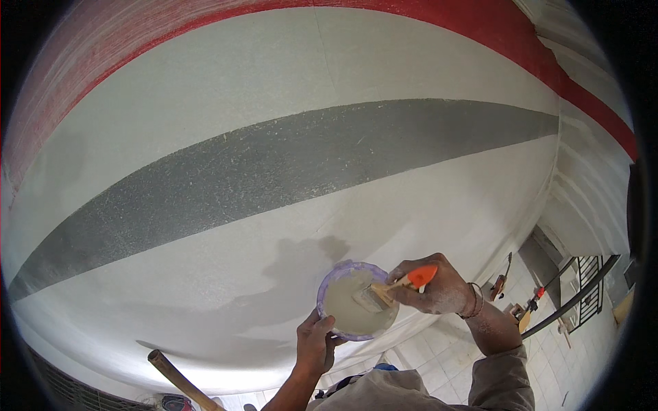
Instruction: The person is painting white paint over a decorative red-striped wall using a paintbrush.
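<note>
My left hand point(317, 341) grips the lower left rim of a round purple plastic container point(323, 294), with the thumb over the edge. Pale, thick paint point(347, 308) lies inside it and smears the rim. In my right hand point(437, 287) is a flat paintbrush point(383, 294) with a wooden handle and an orange end. Its bristles rest in the paint at the container's right side; their tips are coated. Both hands are in front of a wall point(288, 231) painted off-white, with a dark grey curved band point(288, 164) across it.
A red band point(411, 5) runs along the wall's top. At lower left a wooden pole point(180, 377) slants up. Down on the right are a tiled floor point(447, 354), two guitar-like objects, one of them reddish-brown point(498, 287), a dark curved bar point(570, 298) and a metal grille point(588, 287).
</note>
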`<action>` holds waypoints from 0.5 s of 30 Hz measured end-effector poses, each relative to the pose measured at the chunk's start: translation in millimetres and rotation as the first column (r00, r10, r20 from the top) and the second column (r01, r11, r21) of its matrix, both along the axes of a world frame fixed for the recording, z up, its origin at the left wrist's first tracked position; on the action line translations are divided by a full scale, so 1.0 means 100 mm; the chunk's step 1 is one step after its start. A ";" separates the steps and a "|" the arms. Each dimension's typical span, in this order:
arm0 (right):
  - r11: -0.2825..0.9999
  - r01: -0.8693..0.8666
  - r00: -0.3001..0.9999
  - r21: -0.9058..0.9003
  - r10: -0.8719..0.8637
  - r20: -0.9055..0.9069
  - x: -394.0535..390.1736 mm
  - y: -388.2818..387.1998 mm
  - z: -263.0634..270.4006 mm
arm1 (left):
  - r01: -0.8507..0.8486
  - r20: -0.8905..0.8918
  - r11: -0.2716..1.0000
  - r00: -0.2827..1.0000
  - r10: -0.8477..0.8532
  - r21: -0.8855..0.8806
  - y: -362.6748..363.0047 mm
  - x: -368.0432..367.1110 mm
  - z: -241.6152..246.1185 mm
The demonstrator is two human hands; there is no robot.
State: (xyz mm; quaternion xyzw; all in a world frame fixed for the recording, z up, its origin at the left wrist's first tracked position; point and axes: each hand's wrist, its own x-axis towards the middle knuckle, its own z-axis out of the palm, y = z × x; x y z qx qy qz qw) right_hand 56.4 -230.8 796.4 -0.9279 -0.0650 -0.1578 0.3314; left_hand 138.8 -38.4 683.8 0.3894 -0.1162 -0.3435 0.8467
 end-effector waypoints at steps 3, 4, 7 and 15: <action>0.977 0.090 0.992 0.192 -0.071 -0.106 -0.03 -0.05 -0.10 | 0.015 -0.009 1.000 1.000 -0.015 -0.002 0.00 0.01 -0.06; 0.968 0.070 0.997 0.241 -0.064 -0.034 -0.05 -0.06 -0.11 | 0.024 -0.027 1.000 0.999 -0.024 0.007 -0.01 0.00 -0.06; 0.862 0.080 0.997 0.500 -0.074 -0.033 -0.09 0.00 -0.10 | 0.041 -0.053 0.999 0.998 -0.041 0.001 -0.01 0.06 -0.11; 0.843 0.192 0.980 0.502 -0.139 -0.141 -0.12 -0.14 -0.37 | 0.122 -0.025 0.993 0.992 -0.122 -0.007 -0.13 -0.04 -0.15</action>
